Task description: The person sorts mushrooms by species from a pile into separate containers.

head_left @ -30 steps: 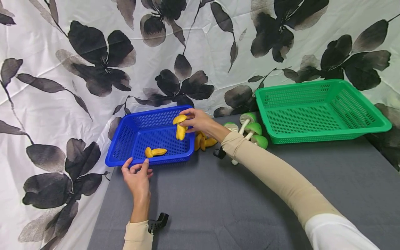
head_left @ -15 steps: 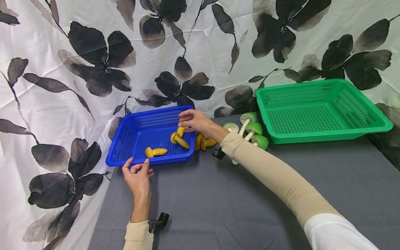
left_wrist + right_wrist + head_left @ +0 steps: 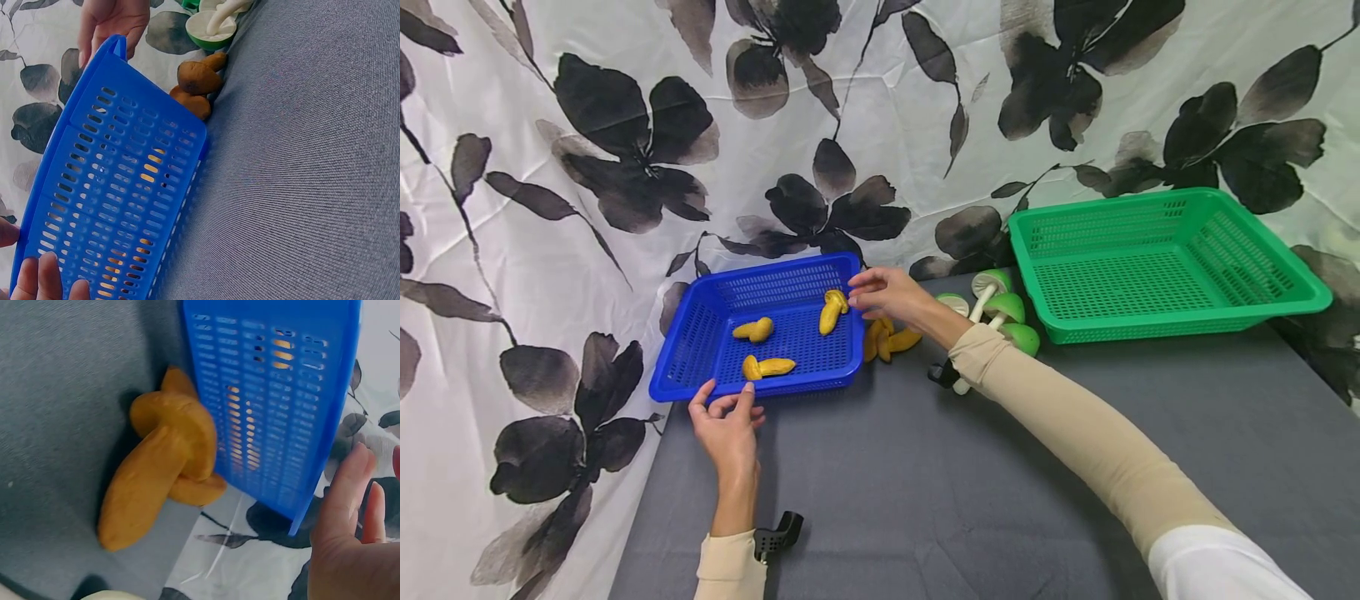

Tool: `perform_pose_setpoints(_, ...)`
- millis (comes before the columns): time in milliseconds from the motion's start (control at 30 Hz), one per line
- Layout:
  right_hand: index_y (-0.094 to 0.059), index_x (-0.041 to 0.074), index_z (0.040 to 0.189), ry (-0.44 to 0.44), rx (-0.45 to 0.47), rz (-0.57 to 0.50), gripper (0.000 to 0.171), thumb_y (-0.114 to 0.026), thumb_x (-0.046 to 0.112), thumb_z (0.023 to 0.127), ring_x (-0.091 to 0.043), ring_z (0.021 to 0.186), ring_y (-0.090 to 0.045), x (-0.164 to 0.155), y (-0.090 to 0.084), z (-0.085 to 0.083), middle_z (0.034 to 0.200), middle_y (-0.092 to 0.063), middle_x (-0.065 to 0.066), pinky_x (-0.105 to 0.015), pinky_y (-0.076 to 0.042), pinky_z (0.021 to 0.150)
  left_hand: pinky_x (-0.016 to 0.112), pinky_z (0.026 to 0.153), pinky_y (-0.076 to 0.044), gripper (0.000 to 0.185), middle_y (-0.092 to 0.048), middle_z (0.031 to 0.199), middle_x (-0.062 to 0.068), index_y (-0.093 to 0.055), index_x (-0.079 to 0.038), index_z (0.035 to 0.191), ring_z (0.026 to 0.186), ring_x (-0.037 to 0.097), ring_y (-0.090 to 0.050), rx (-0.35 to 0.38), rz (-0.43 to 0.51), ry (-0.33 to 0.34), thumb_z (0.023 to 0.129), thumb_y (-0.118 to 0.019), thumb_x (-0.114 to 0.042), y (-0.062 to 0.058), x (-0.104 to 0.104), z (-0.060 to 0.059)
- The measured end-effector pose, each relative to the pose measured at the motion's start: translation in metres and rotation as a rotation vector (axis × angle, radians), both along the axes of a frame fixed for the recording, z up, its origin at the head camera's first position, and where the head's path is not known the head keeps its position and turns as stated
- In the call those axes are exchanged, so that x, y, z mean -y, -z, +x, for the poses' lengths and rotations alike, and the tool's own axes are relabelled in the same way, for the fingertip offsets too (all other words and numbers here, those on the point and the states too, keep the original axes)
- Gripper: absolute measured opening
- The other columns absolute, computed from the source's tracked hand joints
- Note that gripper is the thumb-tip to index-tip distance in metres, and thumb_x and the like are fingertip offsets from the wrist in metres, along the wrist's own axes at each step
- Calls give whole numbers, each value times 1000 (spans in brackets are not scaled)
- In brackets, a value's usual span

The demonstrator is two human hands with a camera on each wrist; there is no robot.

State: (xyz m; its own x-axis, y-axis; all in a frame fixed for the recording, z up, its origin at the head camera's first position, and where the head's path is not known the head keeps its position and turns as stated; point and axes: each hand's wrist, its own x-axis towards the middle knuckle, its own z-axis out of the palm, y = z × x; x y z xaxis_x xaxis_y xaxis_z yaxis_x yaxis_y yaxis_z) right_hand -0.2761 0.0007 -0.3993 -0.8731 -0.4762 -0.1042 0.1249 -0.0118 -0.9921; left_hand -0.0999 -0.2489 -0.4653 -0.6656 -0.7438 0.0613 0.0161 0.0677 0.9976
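Observation:
My left hand (image 3: 726, 429) holds the front rim of the blue basket (image 3: 801, 385), fingertips against its slotted outer wall in the left wrist view. Inside lie three yellow toy mushrooms: one near the front wall (image 3: 767, 367), one behind it (image 3: 754, 330) and one at the right (image 3: 832, 312). Holding nothing, my right hand (image 3: 891, 296) hovers by the basket's right rim, fingers loosely bent. Below it, outside the basket, a small pile of yellow mushrooms (image 3: 153, 462) lies on the grey cloth, partly covered by the hand in the head view.
Several green-capped mushrooms with white stems (image 3: 1003, 308) lie right of the yellow pile, partly behind my right sleeve. A green basket (image 3: 1180, 329) with nothing in it stands at the back right. A floral curtain (image 3: 880, 100) hangs behind the grey-covered table (image 3: 955, 483).
My right hand has let go of yellow mushrooms over the blue basket and drawn back right to its rim. Three now lie inside instead of one. My left hand stays at the front rim.

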Motion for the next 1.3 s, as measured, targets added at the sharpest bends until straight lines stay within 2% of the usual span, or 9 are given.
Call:
perform_pose_setpoints(133, -59, 0, 133, 9, -2, 24, 42, -72, 6, 94, -27, 106, -68, -8, 5, 0, 120, -66, -15, -51, -54, 101, 31, 61, -63, 61, -63, 96, 8, -43, -19, 140, 67, 20, -72, 2, -7, 0, 91, -79, -26, 1, 1, 0)
perform_pose_setpoints(233, -59, 0, 134, 7, -4, 32, 42, -72, 7, 95, -33, 114, -66, -15, 8, -1, 121, -67, -16, -50, -54, 101, 31, 61, -63, 63, -63, 96, 8, -43, -17, 141, 64, 16, -70, -3, -8, 3, 91, -79, -26, 2, 0, 0)
perform_pose_setpoints(333, -57, -1, 136, 4, 1, 7, 43, -71, 6, 96, -38, 120, -63, -20, 11, 0, 124, -65, -19, -54, -51, 104, 32, 61, -63, 65, -63, 96, 9, -42, -15, 142, 62, 12, -69, -7, -9, 5, 90, -79, -26, 2, 0, 0)
perform_pose_setpoints(467, -53, -4, 139, 8, 11, -18, 46, -69, 4, 96, -40, 122, -60, -27, 16, 0, 128, -63, -24, -57, -47, 106, 32, 60, -63, 64, -63, 97, 10, -43, -17, 141, 62, 12, -69, -5, -12, 2, 90, -79, -27, 2, 0, 0)
perform_pose_setpoints(700, -53, -5, 138, 9, 28, -22, 45, -68, 0, 96, -47, 127, -56, -34, 25, 1, 125, -64, -22, -57, -48, 106, 30, 61, -63, 63, -63, 97, 9, -43, -19, 141, 64, 14, -70, -1, -15, 0, 90, -79, -28, 2, 0, 1)
perform_pose_setpoints(900, -57, -1, 134, 9, 14, 7, 40, -68, 2, 96, -46, 127, -56, -38, 34, 1, 134, -60, -28, -58, -46, 107, 30, 61, -63, 62, -63, 97, 8, -43, -20, 140, 72, 28, -73, 4, -22, -2, 91, -79, -27, 2, -1, 1)
perform_pose_setpoints(1100, -58, 0, 132, 18, 40, 7, 39, -70, 1, 94, -43, 125, -58, -40, 41, 3, 135, -59, -29, -56, -48, 107, 29, 60, -62, 62, -63, 96, 9, -43, -18, 140, 67, 21, -71, -15, -4, 8, 90, -80, -25, 0, 0, 2)
perform_pose_setpoints(1300, -59, 0, 131, 28, 55, 6, 39, -69, -3, 93, -37, 120, -63, -39, 50, 3, 135, -59, -30, -51, -51, 104, 29, 58, -62, 63, -62, 95, 10, -43, -15, 140, 65, 19, -71, -49, 3, 28, 90, -80, -22, 0, 1, 3)
